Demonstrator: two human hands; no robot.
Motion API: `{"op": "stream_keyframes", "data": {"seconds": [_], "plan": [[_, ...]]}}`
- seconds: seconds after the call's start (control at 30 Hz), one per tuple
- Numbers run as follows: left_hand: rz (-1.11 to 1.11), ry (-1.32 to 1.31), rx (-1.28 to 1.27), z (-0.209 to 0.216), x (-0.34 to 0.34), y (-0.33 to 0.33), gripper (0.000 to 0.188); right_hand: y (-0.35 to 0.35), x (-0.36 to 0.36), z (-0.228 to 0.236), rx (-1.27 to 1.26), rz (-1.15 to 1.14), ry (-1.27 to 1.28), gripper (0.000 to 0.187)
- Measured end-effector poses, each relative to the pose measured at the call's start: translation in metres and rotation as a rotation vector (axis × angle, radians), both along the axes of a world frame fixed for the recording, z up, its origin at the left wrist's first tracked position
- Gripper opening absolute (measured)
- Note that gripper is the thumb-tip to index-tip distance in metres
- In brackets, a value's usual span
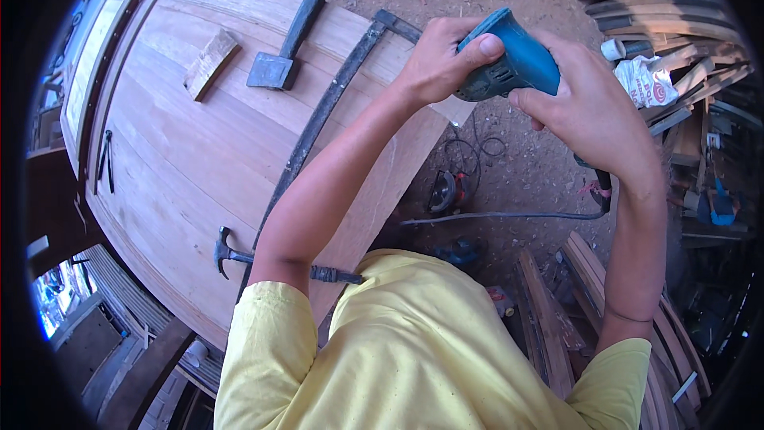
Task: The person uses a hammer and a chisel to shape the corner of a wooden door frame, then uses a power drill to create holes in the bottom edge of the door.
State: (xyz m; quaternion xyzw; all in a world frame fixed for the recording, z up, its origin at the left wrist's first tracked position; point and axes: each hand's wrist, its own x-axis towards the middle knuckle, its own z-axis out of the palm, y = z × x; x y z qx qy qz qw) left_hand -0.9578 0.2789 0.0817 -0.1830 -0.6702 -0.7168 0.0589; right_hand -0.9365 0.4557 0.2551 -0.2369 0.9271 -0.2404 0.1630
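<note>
Up over the far right edge of the wooden panel (pixel 183 143), both hands hold a teal power tool (pixel 525 60) with vent slots. Its exact kind is hard to make out. My left hand (pixel 446 60) is closed round its left side, thumb on the casing. Closed on the right side is my right hand (pixel 585 103), its thumb near the lower edge. A dark cord (pixel 509 215) runs to a black sleeve below my right wrist. A long bar clamp (pixel 326 111) crosses the panel beside my left forearm.
On the panel lie a mallet (pixel 273 70), a claw hammer (pixel 239 255), a wood block (pixel 212 65) and a thin black tool (pixel 107 161). A circular saw (pixel 446 191) sits on the dirt floor. Timber stacks (pixel 660 12) and a white bag (pixel 646 81) are at right.
</note>
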Motion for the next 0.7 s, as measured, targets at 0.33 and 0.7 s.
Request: {"op": "stream_keyframes", "data": {"seconds": [0.33,0.7], "plan": [[0.037,0.005,-0.029,-0.010,-0.003,-0.002,0.088,-0.004,-0.005,-0.004,0.041,-0.026,-0.018,0.037],[0.015,0.015,-0.062,0.001,-0.009,0.005,0.083,0.001,0.004,-0.015,0.006,-0.084,0.048,0.045]]}}
